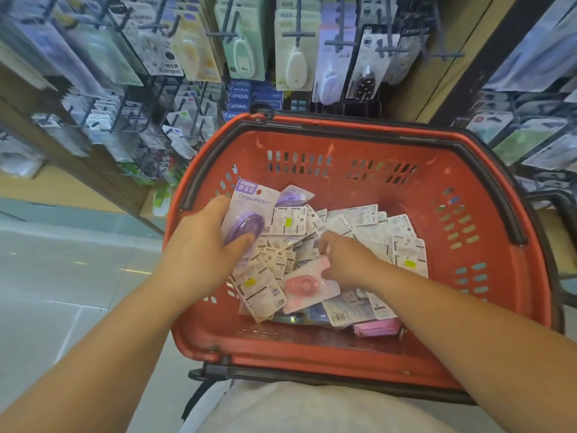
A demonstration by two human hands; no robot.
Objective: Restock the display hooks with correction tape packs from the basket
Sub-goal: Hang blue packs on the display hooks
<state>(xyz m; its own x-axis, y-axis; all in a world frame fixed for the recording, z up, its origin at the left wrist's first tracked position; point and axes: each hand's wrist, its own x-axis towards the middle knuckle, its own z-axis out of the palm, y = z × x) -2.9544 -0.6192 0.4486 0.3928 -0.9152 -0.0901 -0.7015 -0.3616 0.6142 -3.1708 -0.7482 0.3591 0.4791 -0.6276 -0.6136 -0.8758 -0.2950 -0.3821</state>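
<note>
Both bare forearms are reaching forward and down. The left hand (203,248) is gripping a purple pack (249,214), thumb lying across its front. The right hand (346,259) is curling fingers and thumb round the corner of a pink pack (307,284).

Bare forearms (125,323) down to left hand (199,245) and right hand (346,260); pale off-white garment (312,410) at the lap.
</note>
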